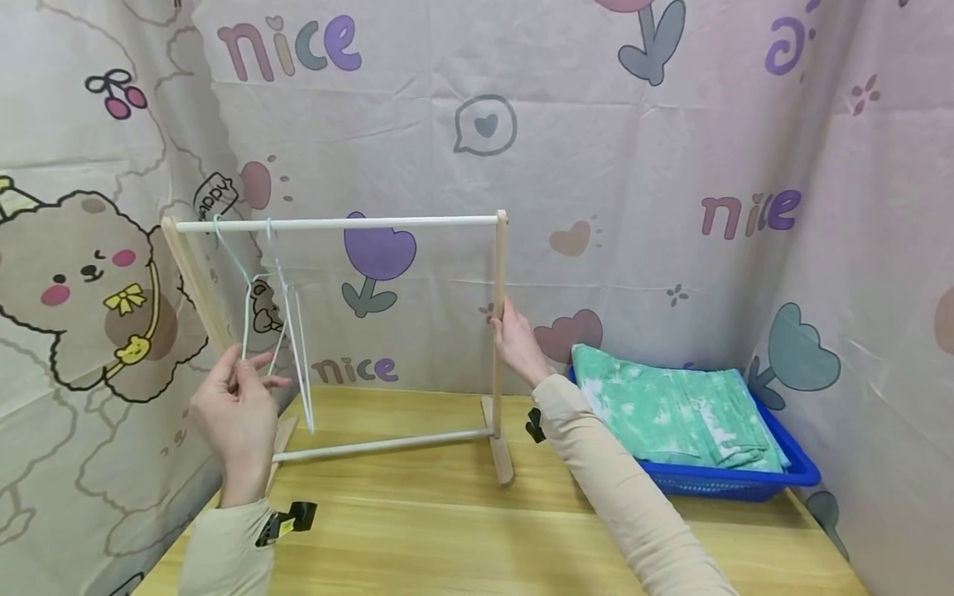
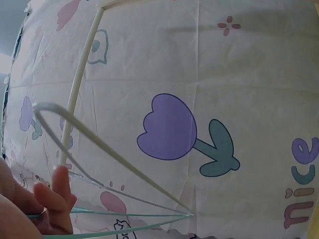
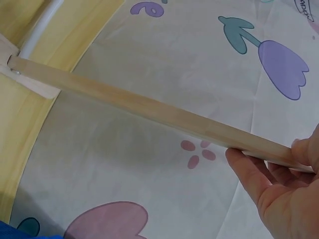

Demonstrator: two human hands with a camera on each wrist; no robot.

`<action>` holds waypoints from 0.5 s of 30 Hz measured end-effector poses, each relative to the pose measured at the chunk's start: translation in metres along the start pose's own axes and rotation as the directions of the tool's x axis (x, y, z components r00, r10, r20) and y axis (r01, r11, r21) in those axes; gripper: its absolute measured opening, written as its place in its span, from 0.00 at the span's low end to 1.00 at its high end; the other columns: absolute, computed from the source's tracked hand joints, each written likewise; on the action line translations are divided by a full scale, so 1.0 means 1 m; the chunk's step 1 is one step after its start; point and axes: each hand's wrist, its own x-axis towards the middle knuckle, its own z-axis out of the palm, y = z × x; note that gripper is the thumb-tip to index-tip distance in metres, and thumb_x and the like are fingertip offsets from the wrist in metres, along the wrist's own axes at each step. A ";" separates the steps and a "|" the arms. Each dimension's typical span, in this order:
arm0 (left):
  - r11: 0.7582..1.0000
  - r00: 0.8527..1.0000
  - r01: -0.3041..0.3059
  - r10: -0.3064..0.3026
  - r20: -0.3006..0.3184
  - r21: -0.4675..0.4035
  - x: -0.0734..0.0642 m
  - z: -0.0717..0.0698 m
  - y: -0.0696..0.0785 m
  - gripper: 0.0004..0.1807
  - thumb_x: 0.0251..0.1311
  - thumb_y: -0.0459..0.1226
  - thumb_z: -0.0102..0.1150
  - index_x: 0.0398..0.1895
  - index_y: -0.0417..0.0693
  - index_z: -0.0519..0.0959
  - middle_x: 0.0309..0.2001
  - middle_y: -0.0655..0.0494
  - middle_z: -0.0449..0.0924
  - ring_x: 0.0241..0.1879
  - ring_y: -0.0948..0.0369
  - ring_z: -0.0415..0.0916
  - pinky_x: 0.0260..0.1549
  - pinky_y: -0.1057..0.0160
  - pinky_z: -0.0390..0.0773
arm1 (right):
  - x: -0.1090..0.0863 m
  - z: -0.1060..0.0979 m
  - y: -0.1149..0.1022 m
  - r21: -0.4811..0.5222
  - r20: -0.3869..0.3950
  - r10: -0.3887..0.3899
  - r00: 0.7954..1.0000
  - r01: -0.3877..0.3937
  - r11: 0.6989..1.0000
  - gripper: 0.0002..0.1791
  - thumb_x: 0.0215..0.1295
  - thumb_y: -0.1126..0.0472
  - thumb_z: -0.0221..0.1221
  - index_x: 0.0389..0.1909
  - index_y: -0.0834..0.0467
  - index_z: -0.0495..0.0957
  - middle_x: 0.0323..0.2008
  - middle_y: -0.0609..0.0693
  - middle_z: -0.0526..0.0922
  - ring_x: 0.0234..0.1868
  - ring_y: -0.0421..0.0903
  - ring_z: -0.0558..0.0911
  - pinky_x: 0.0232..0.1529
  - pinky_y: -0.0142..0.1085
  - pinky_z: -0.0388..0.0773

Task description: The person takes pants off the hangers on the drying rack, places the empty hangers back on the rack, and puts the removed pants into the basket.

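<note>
A small clothes rack with a white top rail (image 1: 402,222) and wooden posts stands on the table. Toward the rail's left end hang a pale green clothes hanger (image 1: 247,319) and a whitish hanger (image 1: 301,356), side by side. My left hand (image 1: 240,414) pinches the green hanger's lower side between thumb and fingers; in the left wrist view its green bars (image 2: 124,215) run out past the fingers. With my right hand (image 1: 519,341) I grip the rack's right post (image 1: 499,273) around mid-height. The right wrist view shows thumb and fingers on opposite sides of this wooden post (image 3: 164,110).
At the right stands a blue plastic basket (image 1: 715,487) holding folded green-and-white cloth (image 1: 656,406). A white lower bar (image 1: 387,444) joins the rack's wooden feet. Printed curtains (image 1: 633,165) enclose the wooden table (image 1: 417,530) at the back and sides.
</note>
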 end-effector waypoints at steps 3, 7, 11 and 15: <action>0.999 1.000 -0.003 0.002 0.014 0.037 -0.002 -0.001 0.002 0.19 0.73 0.36 0.46 0.64 0.47 0.74 0.48 0.44 0.85 0.25 0.81 0.78 0.14 0.80 0.66 | 0.000 0.000 0.001 0.005 -0.002 0.010 1.000 -0.010 1.000 0.12 0.76 0.67 0.47 0.56 0.65 0.65 0.46 0.64 0.80 0.51 0.59 0.81 0.45 0.48 0.82; 0.997 1.000 -0.010 0.008 0.028 0.073 -0.006 -0.004 0.004 0.21 0.72 0.36 0.47 0.67 0.50 0.72 0.51 0.44 0.84 0.36 0.82 0.77 0.29 0.83 0.71 | 0.000 -0.001 0.003 0.008 0.006 0.007 1.000 -0.007 1.000 0.14 0.75 0.68 0.48 0.57 0.65 0.64 0.46 0.64 0.79 0.51 0.60 0.81 0.46 0.49 0.82; 0.995 0.999 -0.015 0.010 0.047 0.102 -0.011 -0.008 0.006 0.23 0.72 0.35 0.45 0.68 0.52 0.69 0.55 0.47 0.81 0.50 0.71 0.77 0.42 0.78 0.71 | -0.004 -0.001 0.007 0.055 0.024 0.001 1.000 -0.003 0.998 0.17 0.73 0.69 0.49 0.60 0.65 0.65 0.48 0.64 0.81 0.51 0.61 0.81 0.48 0.49 0.81; 0.993 0.998 -0.042 0.036 0.058 0.110 -0.015 -0.011 0.007 0.23 0.73 0.34 0.41 0.69 0.54 0.69 0.61 0.48 0.77 0.59 0.58 0.73 0.51 0.68 0.70 | -0.008 -0.001 0.010 0.128 0.071 0.067 0.995 -0.075 0.989 0.21 0.73 0.68 0.51 0.65 0.64 0.65 0.50 0.64 0.81 0.52 0.59 0.82 0.49 0.47 0.82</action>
